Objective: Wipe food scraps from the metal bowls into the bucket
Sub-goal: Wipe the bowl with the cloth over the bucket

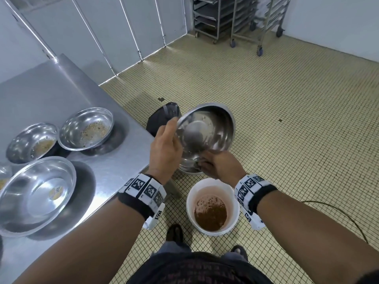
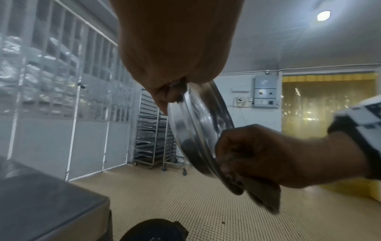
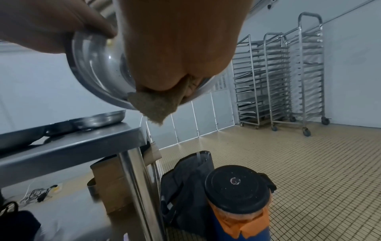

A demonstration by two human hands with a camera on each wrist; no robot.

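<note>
We count four metal bowls in full view: one tilted bowl held in the air and three bowls on the counter, two of them soiled bowls and one clean bowl. At the left edge a sliver may be a fifth. We also count one white bucket, one brown cloth, two hands and three wheeled racks.

Premises: a commercial kitchen or food-production room. Evidence: stainless steel worktable bearing several metal bowls; small-tiled floor running to white panelled walls; wheeled multi-tier tray racks parked in the corner; yellow strip curtain across a doorway; wall-mounted electrical cabinet
</note>
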